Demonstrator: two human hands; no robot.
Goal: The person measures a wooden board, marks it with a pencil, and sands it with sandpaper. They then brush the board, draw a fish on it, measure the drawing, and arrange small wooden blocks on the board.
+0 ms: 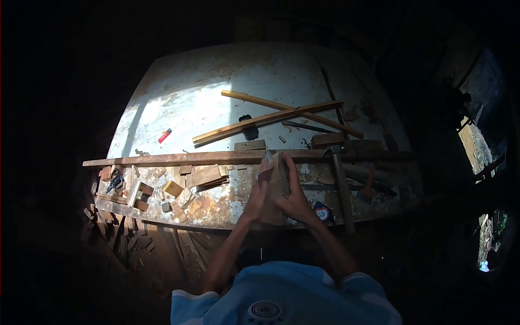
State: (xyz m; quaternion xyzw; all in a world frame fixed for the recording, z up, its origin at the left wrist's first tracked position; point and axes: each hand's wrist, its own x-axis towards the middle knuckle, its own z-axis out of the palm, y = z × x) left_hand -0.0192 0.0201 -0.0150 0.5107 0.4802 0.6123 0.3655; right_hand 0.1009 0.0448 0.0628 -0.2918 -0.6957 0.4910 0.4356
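Wooden and brown, a block (275, 187) sits at the near edge of the worktop (265, 65), grasped on its left side by the fingers of the left hand (256, 200) and on its right side by those of the right hand (295, 200), with a small pale piece (267, 156) at the left fingertips too dim to identify. To their right lie a hammer (342, 184) and a tape measure (323, 212), while a long board (206, 158) runs crosswise, and two crossed strips (295, 111) and a red lighter (164, 135) rest beyond it.
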